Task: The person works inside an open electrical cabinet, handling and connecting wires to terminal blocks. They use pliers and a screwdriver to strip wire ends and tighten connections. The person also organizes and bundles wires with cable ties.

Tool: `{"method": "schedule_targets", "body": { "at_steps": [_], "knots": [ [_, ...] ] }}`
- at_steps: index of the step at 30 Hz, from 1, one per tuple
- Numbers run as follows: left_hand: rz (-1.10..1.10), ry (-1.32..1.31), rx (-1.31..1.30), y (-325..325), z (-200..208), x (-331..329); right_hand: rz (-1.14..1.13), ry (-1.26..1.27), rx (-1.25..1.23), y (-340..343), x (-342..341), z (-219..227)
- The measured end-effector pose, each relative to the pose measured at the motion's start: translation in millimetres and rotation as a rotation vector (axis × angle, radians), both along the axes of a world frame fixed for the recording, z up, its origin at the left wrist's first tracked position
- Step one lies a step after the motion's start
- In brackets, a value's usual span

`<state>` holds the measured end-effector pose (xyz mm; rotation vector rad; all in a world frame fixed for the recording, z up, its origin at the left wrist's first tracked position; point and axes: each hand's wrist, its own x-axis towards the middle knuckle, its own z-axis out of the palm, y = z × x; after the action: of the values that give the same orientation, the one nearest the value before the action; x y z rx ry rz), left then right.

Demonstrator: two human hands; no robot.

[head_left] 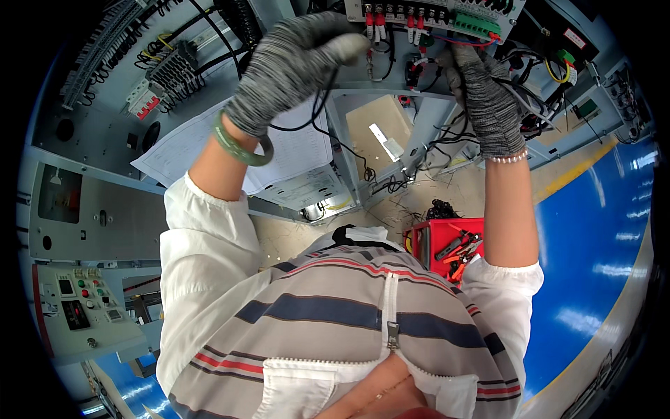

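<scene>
My left hand [296,66], in a grey knitted glove, is curled in front of the cabinet, left of a terminal strip [398,14]. A black cable [325,94] runs up under its thumb and disappears into the closed hand; the grip itself is hidden. My right hand [485,101], gloved alike, reaches under the green terminal block [477,25]. Its fingers are closed at a thin red and blue wire [440,38], with the fingertips partly hidden. Between the hands, wires with red sleeves [375,28] hang from the strip.
Printed sheets [279,150] lie below my left forearm. A red toolbox [440,234] with hand tools stands on the floor. Loose black cables [398,183] trail inside the cabinet frame. Breakers [144,101] sit at left, above a panel with buttons [87,300].
</scene>
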<state>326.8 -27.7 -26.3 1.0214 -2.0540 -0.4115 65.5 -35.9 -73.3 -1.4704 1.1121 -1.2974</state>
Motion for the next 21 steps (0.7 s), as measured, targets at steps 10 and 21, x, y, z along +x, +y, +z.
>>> {"method": "schedule_targets", "body": {
  "at_steps": [10, 21],
  "knots": [
    [0.449, 0.303, -0.180, 30, 41, 119, 0.007, 0.371, -0.440, 9, -14, -3],
    [1.531, 0.497, -0.088, 152, -131, 410, -0.357, 0.556, -0.345, 7, -23, -13]
  ]
}}
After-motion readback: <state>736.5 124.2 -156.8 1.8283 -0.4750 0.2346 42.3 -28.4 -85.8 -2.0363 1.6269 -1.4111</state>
